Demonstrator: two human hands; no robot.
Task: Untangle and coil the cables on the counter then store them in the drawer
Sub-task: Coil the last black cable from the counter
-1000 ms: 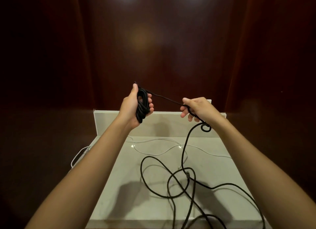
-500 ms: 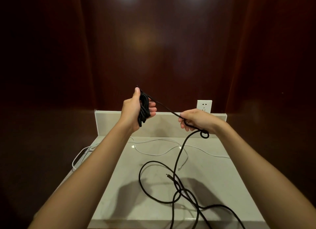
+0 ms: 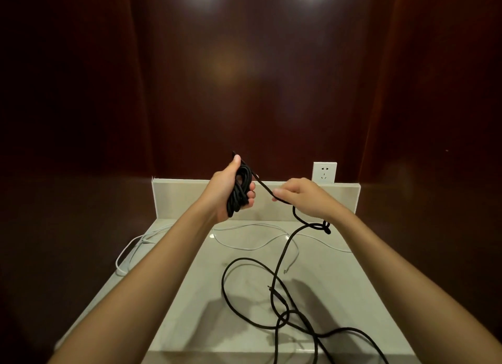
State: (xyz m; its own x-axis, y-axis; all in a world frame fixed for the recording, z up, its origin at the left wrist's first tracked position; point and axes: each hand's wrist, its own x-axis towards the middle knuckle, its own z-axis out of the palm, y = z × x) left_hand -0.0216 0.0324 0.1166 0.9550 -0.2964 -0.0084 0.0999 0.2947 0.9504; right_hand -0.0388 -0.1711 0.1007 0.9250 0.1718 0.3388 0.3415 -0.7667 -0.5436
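Black cable is what both hands are busy with, held up above the pale table. The left hand grips a bundle of finished loops, thumb pointing up along one side and fingers curled round the other. From the top of that bundle a single strand runs tight, down and to the right, into the right hand, whose fingers pinch it close together. Below the right wrist the strand forms a small knot-like loop, then hangs down to the table, where the rest lies in wide, loose, crossing curves that run off the near edge.

White cable lies farther back on the table, one long bend in front of the low upstand and another loop hanging over the left edge. A white socket sits on the dark wood wall just above the upstand, behind the right hand.
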